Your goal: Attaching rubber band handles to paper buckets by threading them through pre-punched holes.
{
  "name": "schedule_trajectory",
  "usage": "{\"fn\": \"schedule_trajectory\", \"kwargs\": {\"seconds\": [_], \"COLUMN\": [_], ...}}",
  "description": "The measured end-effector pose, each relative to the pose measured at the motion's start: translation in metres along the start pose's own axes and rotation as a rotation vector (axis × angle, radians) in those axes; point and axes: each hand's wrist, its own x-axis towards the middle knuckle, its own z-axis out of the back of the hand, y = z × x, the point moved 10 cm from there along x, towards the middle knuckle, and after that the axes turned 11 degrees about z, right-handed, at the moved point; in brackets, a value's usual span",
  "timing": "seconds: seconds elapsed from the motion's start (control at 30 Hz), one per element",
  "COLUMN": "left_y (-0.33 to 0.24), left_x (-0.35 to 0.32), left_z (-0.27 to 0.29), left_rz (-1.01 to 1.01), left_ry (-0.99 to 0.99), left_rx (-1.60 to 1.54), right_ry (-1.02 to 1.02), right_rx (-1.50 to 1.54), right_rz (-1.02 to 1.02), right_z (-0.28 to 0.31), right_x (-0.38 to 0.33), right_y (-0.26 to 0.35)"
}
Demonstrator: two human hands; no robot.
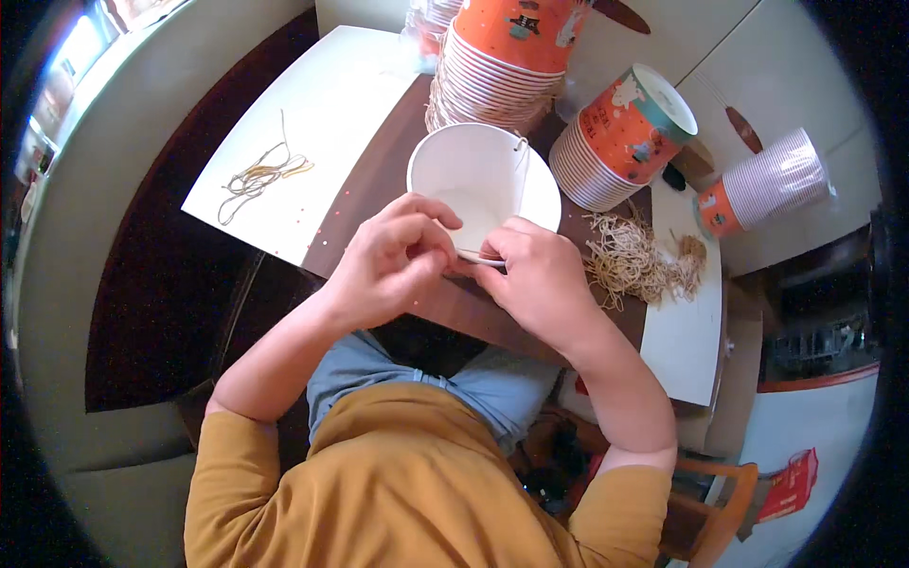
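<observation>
A white paper bucket tilts toward me at the table's near side, its open mouth facing up. Through its far rim runs a thin cord, which hangs down inside the wall. My right hand grips the near rim, thumb outside and fingers curled over the edge. Beside it, my left hand is closed, with thumb and index finger brought together at the same stretch of rim. Whatever those fingertips pinch is too small to make out.
Stacked orange-printed paper buckets stand behind, with another stack lying tilted at right. A heap of beige cords lies right of my hand. More loose cords rest on the white tabletop. A wooden chair is at lower right.
</observation>
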Motion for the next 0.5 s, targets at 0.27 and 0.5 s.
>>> {"fn": "schedule_trajectory", "kwargs": {"seconds": [0.27, 0.5], "left_y": [0.044, 0.02], "left_x": [-0.003, -0.003], "left_z": [-0.01, -0.017], "left_rz": [0.618, 0.329], "left_ry": [0.164, 0.221], "left_rx": [-0.614, -0.278], "right_ry": [0.188, 0.297], "right_rx": [0.207, 0.383], "right_rz": [0.161, 0.431], "right_z": [0.023, 0.021], "right_x": [0.011, 0.047], "right_y": [0.01, 0.062]}}
